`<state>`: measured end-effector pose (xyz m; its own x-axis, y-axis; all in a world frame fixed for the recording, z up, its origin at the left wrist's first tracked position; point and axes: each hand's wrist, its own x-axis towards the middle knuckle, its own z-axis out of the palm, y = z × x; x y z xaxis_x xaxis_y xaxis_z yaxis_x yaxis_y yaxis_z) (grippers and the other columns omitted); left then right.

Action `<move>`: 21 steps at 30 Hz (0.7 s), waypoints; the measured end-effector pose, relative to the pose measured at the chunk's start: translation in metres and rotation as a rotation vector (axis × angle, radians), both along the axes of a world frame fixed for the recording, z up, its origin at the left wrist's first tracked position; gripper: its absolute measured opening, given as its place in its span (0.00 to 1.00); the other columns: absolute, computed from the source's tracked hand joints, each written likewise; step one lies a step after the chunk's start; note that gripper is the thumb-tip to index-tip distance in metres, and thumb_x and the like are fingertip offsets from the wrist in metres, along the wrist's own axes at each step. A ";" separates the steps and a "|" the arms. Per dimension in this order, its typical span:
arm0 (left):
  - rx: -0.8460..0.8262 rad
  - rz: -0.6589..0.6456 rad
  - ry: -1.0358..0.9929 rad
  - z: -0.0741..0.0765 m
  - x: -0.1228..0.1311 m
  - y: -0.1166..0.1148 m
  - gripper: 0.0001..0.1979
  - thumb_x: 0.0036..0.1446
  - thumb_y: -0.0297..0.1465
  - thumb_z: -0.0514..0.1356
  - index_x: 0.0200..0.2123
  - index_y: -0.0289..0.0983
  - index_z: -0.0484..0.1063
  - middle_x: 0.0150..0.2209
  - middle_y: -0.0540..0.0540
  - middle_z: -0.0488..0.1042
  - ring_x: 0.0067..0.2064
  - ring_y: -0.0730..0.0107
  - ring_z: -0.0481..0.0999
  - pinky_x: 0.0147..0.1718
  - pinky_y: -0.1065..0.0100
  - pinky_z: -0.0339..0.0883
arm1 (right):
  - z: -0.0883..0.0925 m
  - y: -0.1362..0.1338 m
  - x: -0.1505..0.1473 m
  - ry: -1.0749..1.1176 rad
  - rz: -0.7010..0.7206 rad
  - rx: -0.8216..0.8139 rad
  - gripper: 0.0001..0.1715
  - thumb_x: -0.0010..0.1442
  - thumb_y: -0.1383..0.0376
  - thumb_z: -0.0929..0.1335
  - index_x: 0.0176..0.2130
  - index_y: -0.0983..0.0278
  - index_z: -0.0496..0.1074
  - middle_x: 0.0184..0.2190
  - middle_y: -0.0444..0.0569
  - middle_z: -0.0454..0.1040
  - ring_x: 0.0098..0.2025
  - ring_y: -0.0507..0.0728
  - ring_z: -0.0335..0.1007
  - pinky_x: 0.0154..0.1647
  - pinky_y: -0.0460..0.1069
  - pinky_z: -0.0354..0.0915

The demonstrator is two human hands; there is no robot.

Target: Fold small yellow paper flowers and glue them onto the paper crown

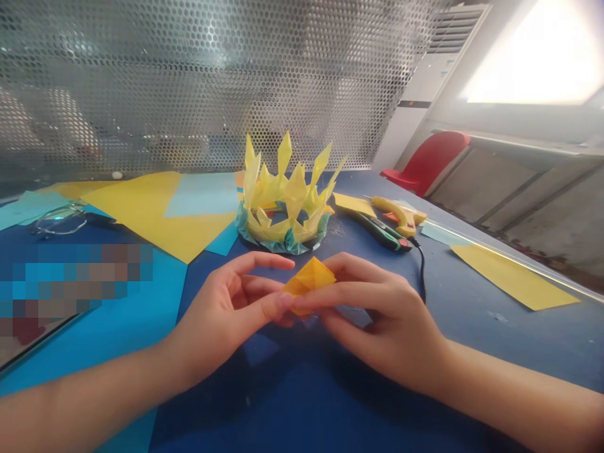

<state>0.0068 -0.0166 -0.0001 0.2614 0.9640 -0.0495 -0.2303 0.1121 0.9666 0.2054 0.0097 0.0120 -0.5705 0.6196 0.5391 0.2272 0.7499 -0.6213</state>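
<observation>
A small folded piece of yellow-orange paper (pixel 309 280) is pinched between both my hands just above the blue table (pixel 306 390). My left hand (pixel 231 308) grips its left edge with thumb and fingers. From the right, my right hand (pixel 382 311) holds the other side, fingers closed on the fold. Behind them stands a ring-shaped paper crown (pixel 285 201) of pointed yellow units with a teal base.
Yellow sheets (pixel 151 211) and light blue sheets (pixel 205 195) lie at the back left. A green utility knife (pixel 380 229), a yellow glue gun (pixel 401 214) with black cord, and another yellow sheet (pixel 514 274) lie to the right. A perforated metal screen (pixel 189 82) closes the back.
</observation>
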 end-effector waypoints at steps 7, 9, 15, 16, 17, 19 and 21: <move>-0.004 0.016 0.061 -0.001 0.002 0.001 0.13 0.56 0.32 0.67 0.45 0.42 0.73 0.31 0.53 0.83 0.30 0.76 0.80 0.34 0.77 0.73 | 0.002 -0.002 -0.001 -0.001 0.013 -0.035 0.14 0.56 0.75 0.67 0.39 0.62 0.79 0.35 0.49 0.75 0.33 0.51 0.74 0.36 0.46 0.72; 0.018 0.010 0.112 -0.001 0.002 -0.001 0.14 0.57 0.33 0.66 0.47 0.43 0.73 0.31 0.54 0.83 0.31 0.77 0.80 0.35 0.78 0.73 | 0.003 -0.001 0.000 0.013 -0.013 -0.068 0.11 0.57 0.72 0.69 0.40 0.63 0.78 0.35 0.49 0.76 0.33 0.51 0.74 0.36 0.46 0.72; 0.018 0.027 0.168 -0.001 0.004 -0.005 0.18 0.56 0.34 0.66 0.50 0.46 0.71 0.32 0.55 0.83 0.34 0.75 0.82 0.39 0.76 0.74 | 0.002 0.002 -0.002 -0.001 -0.087 -0.270 0.05 0.57 0.67 0.70 0.37 0.62 0.78 0.29 0.45 0.78 0.29 0.52 0.73 0.32 0.46 0.70; 0.009 0.029 0.166 0.000 0.005 -0.005 0.18 0.55 0.34 0.67 0.50 0.46 0.71 0.32 0.54 0.83 0.35 0.75 0.82 0.39 0.76 0.74 | 0.002 0.002 -0.002 0.007 -0.090 -0.298 0.05 0.57 0.68 0.70 0.36 0.62 0.78 0.29 0.45 0.79 0.29 0.52 0.74 0.32 0.46 0.70; 0.005 0.029 0.166 0.000 0.005 -0.005 0.18 0.55 0.33 0.67 0.50 0.46 0.71 0.32 0.55 0.83 0.35 0.74 0.82 0.39 0.77 0.74 | 0.002 0.002 -0.002 0.016 -0.092 -0.317 0.05 0.57 0.68 0.70 0.36 0.62 0.77 0.29 0.45 0.80 0.30 0.52 0.75 0.32 0.46 0.70; 0.002 0.029 0.174 0.001 0.005 -0.005 0.19 0.54 0.31 0.68 0.49 0.46 0.71 0.32 0.55 0.83 0.36 0.75 0.82 0.38 0.78 0.73 | 0.001 0.002 -0.003 0.029 -0.100 -0.329 0.06 0.56 0.69 0.70 0.36 0.62 0.77 0.30 0.44 0.80 0.31 0.52 0.76 0.33 0.46 0.70; -0.001 0.028 0.187 0.002 0.005 -0.004 0.19 0.53 0.31 0.68 0.48 0.46 0.71 0.31 0.56 0.83 0.35 0.75 0.82 0.36 0.79 0.73 | 0.000 0.002 -0.003 0.038 -0.117 -0.324 0.07 0.55 0.68 0.71 0.37 0.62 0.78 0.31 0.44 0.81 0.31 0.53 0.76 0.33 0.46 0.71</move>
<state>0.0119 -0.0209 0.0020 0.2209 0.9706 -0.0952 -0.0496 0.1087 0.9928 0.2022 0.0114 0.0122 -0.4689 0.8221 0.3228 0.2721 0.4822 -0.8327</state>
